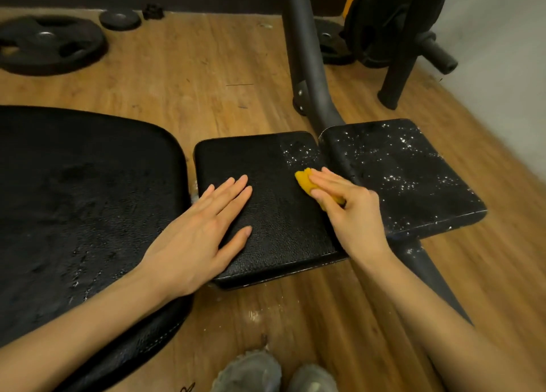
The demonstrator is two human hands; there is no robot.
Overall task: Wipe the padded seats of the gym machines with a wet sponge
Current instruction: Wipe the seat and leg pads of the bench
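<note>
Two pads: left pad [266, 202] mostly dark and wiped; right pad [399, 170] speckled white all over.
Step in hand: wiping left pad, probably near done; a speckled patch remains at its far right corner.
Sponge [307, 183]: orange, on left pad near its right edge, just beside the frame bar [310, 75] that runs between the pads.
Right hand [351, 211]: grip curled round sponge, fingers pressing it down.
Left hand [206, 229]: fingers spread flat on left pad, bracing, holding nothing.
Next move: likely sweep the far corner, then lift sponge over the bar to right pad.
Edges: narrow gap between the pads; large seat [82, 214] close on left.
Open room: wooden floor [206, 66] beyond; weight plates [50, 45] well apart.
</note>
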